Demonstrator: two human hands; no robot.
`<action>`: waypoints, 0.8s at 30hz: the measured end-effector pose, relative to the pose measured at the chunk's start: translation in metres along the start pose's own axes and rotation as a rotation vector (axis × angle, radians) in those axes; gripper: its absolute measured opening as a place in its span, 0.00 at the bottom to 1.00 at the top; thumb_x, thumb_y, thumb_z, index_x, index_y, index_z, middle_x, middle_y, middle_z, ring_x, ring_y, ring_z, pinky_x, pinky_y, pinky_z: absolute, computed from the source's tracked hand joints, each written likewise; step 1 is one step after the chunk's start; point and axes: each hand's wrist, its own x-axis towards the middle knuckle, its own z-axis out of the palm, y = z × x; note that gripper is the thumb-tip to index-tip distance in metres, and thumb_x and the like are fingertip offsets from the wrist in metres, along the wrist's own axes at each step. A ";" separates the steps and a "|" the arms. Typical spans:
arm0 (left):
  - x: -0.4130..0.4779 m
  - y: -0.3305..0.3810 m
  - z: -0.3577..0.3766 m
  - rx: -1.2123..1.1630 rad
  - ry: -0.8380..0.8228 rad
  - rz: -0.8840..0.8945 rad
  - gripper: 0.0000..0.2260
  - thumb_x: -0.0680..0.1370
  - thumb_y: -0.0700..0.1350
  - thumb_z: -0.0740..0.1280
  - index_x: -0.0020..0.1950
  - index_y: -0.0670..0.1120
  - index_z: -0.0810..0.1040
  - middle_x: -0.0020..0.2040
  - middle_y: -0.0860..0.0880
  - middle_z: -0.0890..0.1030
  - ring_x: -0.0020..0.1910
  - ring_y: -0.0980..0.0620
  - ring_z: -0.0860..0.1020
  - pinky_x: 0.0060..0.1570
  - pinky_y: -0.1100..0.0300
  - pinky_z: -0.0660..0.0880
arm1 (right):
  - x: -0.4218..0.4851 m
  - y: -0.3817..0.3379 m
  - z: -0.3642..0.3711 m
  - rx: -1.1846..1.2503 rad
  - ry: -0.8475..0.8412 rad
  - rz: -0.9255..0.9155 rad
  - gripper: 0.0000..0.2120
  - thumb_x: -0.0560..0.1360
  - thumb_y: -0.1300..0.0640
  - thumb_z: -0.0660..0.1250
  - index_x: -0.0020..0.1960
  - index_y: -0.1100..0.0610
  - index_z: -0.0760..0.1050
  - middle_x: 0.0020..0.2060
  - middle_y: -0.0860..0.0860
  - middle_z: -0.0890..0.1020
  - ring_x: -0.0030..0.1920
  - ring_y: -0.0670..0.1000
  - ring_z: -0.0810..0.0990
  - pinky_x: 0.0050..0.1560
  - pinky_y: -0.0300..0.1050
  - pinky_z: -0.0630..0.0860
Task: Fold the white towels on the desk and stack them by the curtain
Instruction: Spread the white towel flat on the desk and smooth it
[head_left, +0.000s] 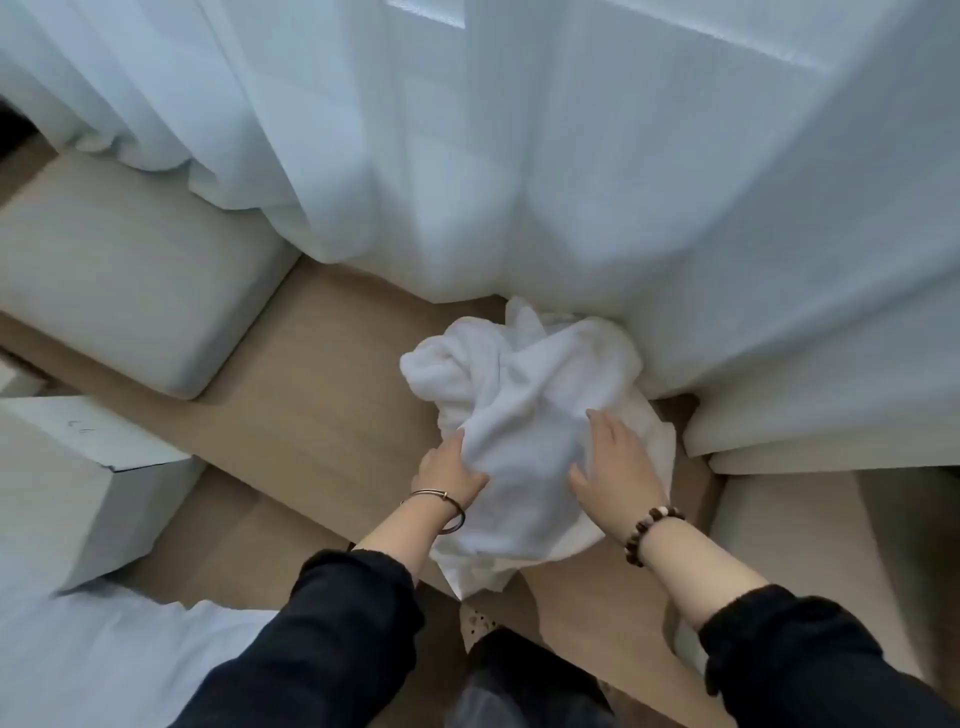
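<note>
Dark sleeves (353, 613) reach forward to both hands. Left hand (449, 475) grips a fold of the white towels (524, 395); its fingers are hidden under the cloth and the thumb lies on top. Right hand (618, 462) rests flat on the same heap, with fingers straight. The crumpled heap lies on the wooden desk (337, 364) under both hands, and its far side touches the curtain (519, 182). Well to the left of the left hand lies a grey cushion (130, 270).

Hidden and cut off
The left hand (448, 480) had its fingers buried in the towel heap (519, 395), whose count could not be told; the curtain (519, 182) covered the far edge of the counter (322, 364), and both sleeves (337, 623) ran off the bottom edge.
</note>
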 end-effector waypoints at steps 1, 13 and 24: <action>0.007 -0.004 0.003 -0.001 0.007 -0.035 0.28 0.74 0.45 0.67 0.73 0.51 0.64 0.63 0.47 0.75 0.64 0.43 0.70 0.61 0.48 0.70 | 0.002 0.001 0.006 0.010 -0.020 0.013 0.33 0.76 0.52 0.61 0.76 0.58 0.52 0.75 0.55 0.58 0.74 0.54 0.58 0.73 0.46 0.56; 0.003 0.016 0.018 -0.085 0.114 0.071 0.14 0.77 0.41 0.64 0.35 0.48 0.63 0.34 0.50 0.68 0.36 0.49 0.67 0.36 0.60 0.63 | -0.004 0.023 0.011 0.064 -0.070 0.000 0.38 0.76 0.48 0.64 0.77 0.55 0.48 0.77 0.54 0.53 0.76 0.52 0.52 0.75 0.45 0.51; -0.074 0.132 -0.023 -0.235 0.043 0.660 0.11 0.74 0.35 0.69 0.38 0.47 0.71 0.33 0.55 0.70 0.35 0.57 0.69 0.41 0.62 0.69 | -0.019 0.030 -0.034 0.328 -0.076 -0.130 0.38 0.65 0.46 0.75 0.72 0.45 0.62 0.76 0.50 0.57 0.76 0.46 0.49 0.73 0.44 0.54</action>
